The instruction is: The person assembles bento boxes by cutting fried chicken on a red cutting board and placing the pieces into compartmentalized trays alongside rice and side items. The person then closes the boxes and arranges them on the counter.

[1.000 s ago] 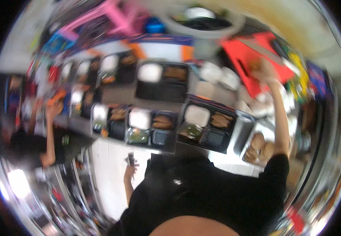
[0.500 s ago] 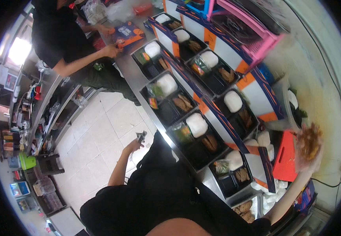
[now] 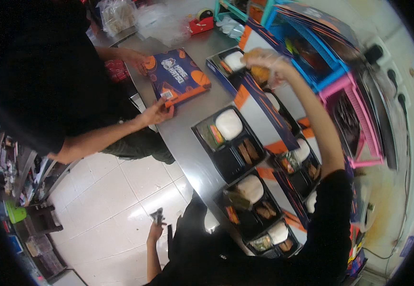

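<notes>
My right hand (image 3: 277, 71), in a clear plastic glove, reaches to the far end of the steel counter and grips golden-brown fried food (image 3: 259, 73), blurred, its exact kind unclear. It is over the farthest open meal box (image 3: 212, 64), which has a white block of rice in a black tray. Low above the floor, my left hand (image 3: 155, 232) is closed on a small grey and dark object (image 3: 158, 215) I cannot make out. Nearer me, a black compartment tray (image 3: 226, 162) holds rice (image 3: 228, 125), a greens packet and brown meat strips (image 3: 248, 151).
Across the counter (image 3: 188, 152), a co-worker's two hands hold a closed blue and orange box (image 3: 181, 76). More filled trays (image 3: 250, 205) stand in rows with lids raised. Blue (image 3: 316, 52) and pink (image 3: 355, 119) racks stand by the wall, a red tape dispenser (image 3: 201, 25) at the back.
My right hand has swung from the near right, by the red object, to the far end of the counter with the fried food. The view has shifted toward the co-worker; my left hand remains low.
</notes>
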Motion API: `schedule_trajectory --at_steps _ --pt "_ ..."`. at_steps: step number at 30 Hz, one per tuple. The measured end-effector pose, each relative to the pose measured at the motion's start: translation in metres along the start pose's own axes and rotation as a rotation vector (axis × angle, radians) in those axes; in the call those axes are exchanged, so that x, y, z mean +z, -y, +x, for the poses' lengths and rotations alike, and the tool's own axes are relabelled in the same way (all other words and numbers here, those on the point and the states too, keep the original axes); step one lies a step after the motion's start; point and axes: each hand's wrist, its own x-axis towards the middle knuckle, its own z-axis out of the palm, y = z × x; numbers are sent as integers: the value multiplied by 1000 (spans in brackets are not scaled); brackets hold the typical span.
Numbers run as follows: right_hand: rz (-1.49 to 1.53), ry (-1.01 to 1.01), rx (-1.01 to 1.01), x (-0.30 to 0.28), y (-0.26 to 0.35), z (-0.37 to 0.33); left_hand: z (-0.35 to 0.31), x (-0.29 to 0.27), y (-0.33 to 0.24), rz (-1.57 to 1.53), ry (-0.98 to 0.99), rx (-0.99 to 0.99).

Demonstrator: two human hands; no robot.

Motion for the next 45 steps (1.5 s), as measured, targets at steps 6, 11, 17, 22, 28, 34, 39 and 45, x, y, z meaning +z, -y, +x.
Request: schedule_trajectory --at_steps 6,11,17,22,28,34,39,45 --pt "-866 635 -278 55 -53 87 -13 -15 -1 -85 -161 11" --pt "-549 283 158 47 -75 85 8 -6 -16 -201 -152 -43" --pt "-730 168 259 76 -50 60 29 0 -52 -110 2 -24" --pt "-341 -144 -170 -69 -14 -30 34 -7 -65 -7 -9 125" --pt "-159 -673 566 -176 68 -464 93 -31 -185 407 70 312" --pt "-170 -782 1316 -124 116 -750 160 -45 -361 710 -171 714" --pt "27 -778 1613 -52 67 -903 110 8 -443 877 -307 862" --pt "101 -539 1595 79 27 -1062 -9 84 -431 1034 -386 963"
